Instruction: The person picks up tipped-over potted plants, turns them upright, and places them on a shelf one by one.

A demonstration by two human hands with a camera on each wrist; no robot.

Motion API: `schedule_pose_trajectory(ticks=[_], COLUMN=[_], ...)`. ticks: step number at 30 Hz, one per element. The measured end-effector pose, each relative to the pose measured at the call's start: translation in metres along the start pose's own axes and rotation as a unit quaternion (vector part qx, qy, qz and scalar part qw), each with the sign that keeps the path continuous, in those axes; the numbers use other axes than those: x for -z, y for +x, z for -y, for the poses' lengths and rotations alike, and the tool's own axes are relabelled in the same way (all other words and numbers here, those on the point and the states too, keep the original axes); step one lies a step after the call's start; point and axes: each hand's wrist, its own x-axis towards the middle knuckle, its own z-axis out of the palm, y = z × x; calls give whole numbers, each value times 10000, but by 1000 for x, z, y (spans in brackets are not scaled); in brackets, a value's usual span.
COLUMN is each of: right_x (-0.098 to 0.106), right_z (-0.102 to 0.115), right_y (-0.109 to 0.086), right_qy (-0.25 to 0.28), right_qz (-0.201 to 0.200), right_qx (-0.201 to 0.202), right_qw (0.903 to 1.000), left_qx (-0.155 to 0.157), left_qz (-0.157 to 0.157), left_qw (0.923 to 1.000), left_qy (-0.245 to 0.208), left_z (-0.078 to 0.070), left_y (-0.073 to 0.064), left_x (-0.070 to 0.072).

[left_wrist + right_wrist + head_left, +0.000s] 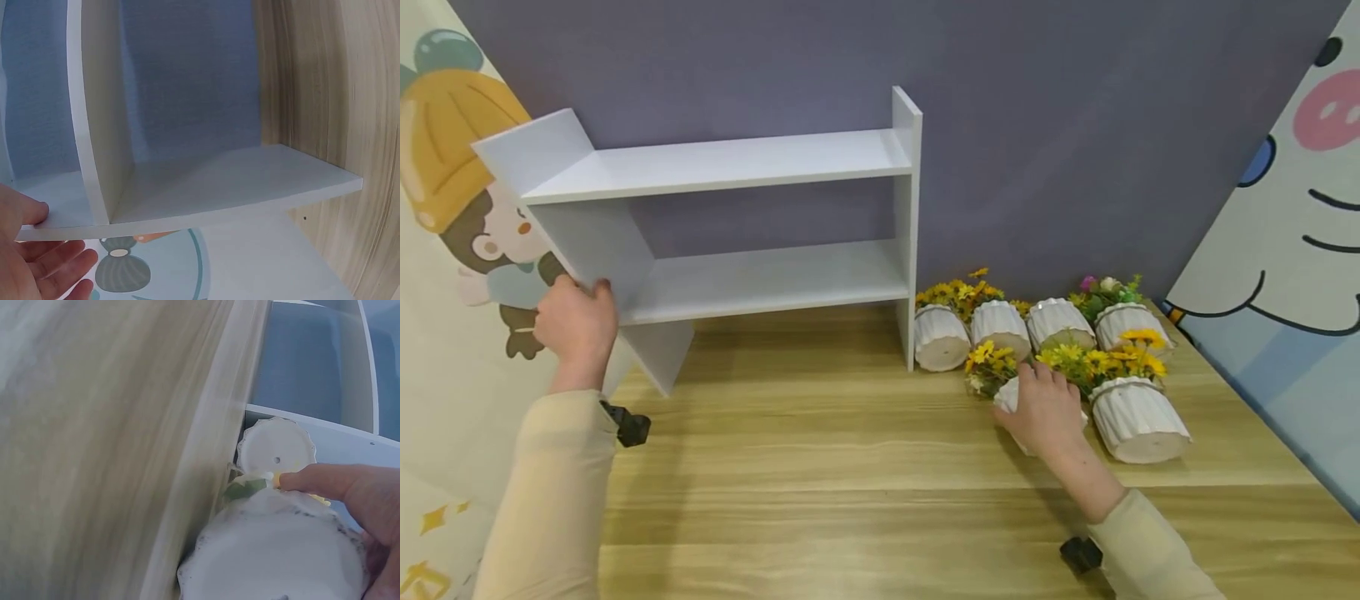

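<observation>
A white two-tier shelf [760, 167] stands against the back wall, its left side panel slanted outward at the top. My left hand [578, 321] holds that panel's front edge. In the left wrist view the thumb [36, 212] lies on the inner face and the fingers [65, 262] are outside it. My right hand [1047, 412] grips a white pot of yellow flowers [1009, 396] tipped on its side, from above. The right wrist view shows the thumb [306, 480] along one side of this pot [269, 550], its base facing the camera.
More white flower pots [942, 337] lie on their sides in a back row right of the shelf. Another pot [1138, 425] lies right of my right hand. The wooden tabletop [820, 467] spreads in front; printed walls flank it on both sides.
</observation>
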Motion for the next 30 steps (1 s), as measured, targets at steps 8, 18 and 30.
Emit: schedule_pose_trajectory(ticks=[8,18,30], right_x=[6,5,2], right_z=[1,3,3], right_y=[-3,-7,-9], right_qy=[138,619,1119], right_qz=[-175,-494,-687], right_qx=[215,298,259], right_qw=[9995,9964,9910], left_qx=[-125,-342,-589], left_qz=[-656,-1700,-1819], left_qw=[9964,9821,9742], left_qy=[-531,-732,-1195], left_z=[-5,-11,-11], left_y=[-4,-11,-13], left_x=[-2,-15,-27])
